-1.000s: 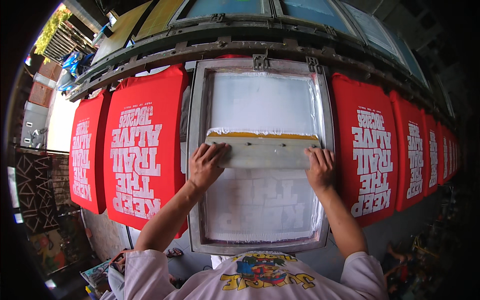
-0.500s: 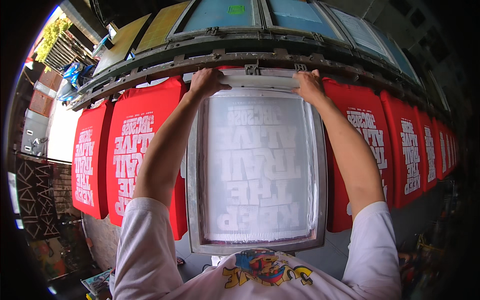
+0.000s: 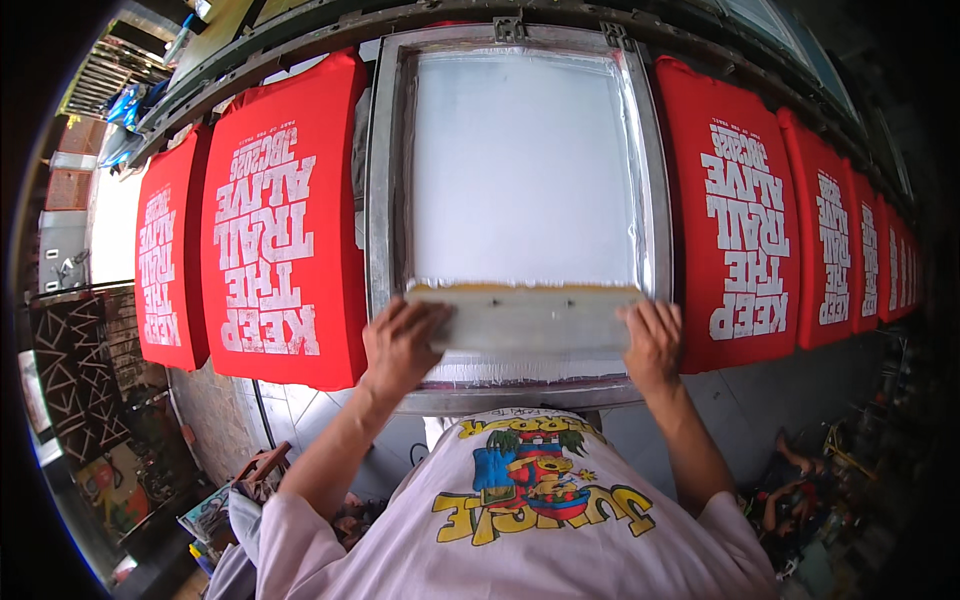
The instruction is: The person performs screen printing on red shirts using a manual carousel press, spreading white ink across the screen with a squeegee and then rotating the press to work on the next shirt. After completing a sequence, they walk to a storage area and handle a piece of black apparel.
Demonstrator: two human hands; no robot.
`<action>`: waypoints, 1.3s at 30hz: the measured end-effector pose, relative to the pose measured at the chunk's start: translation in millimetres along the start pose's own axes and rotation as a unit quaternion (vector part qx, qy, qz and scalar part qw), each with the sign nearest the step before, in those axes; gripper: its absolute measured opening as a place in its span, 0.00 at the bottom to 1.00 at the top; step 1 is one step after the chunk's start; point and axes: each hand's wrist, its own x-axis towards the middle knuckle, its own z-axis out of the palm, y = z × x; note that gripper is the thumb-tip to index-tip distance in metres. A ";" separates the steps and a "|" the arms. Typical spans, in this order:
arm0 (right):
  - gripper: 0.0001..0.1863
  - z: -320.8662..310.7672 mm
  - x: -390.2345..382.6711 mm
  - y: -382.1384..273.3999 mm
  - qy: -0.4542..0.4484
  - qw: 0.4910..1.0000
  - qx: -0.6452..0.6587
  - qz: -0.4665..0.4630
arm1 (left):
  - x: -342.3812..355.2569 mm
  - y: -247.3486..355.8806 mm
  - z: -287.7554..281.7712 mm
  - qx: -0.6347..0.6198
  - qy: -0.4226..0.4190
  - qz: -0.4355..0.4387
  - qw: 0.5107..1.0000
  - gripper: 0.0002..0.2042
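Observation:
A wide squeegee (image 3: 530, 322) lies across the near part of a metal-framed printing screen (image 3: 387, 150). My left hand (image 3: 405, 343) is closed round its left end and my right hand (image 3: 652, 343) round its right end. The squeegee's yellowish blade edge meets the mesh (image 3: 525, 170), which carries a smooth coat of white ink beyond the blade. More white ink lies streaked along the mesh's near edge. What lies beneath the screen is hidden.
Red shirts (image 3: 270, 215) with white lettering hang on boards left of the screen, and more red shirts (image 3: 740, 210) line the right. Metal hinge clamps (image 3: 509, 30) join the screen's far side to a long rail. Tiled floor (image 3: 715, 405) shows below.
Both hands have drawn the squeegee from the screen's far end to its near end. The lettering seen through the mesh is now covered with white. My view has shifted too.

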 end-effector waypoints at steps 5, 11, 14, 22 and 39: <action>0.03 -15.1 -94.4 -35.8 0.027 1.000 0.010 0.002 | -97.7 63.0 -2.9 0.013 0.010 -0.032 0.999 0.27; 0.08 -38.1 -73.5 -38.2 -0.019 1.000 0.024 0.007 | -84.1 59.0 -21.2 -0.019 -0.020 -0.044 0.999 0.26; 0.07 -46.0 -85.5 -47.1 -0.044 0.999 0.021 0.001 | -101.3 62.8 -29.9 -0.016 -0.046 -0.047 0.998 0.26; 0.07 10.3 -73.4 -21.6 0.059 0.998 -0.004 -0.009 | -77.7 32.9 16.5 0.044 0.065 0.013 0.997 0.27; 0.09 -10.6 -112.4 -45.3 0.038 0.999 0.014 0.005 | -109.5 52.4 0.5 0.037 0.035 0.021 0.998 0.26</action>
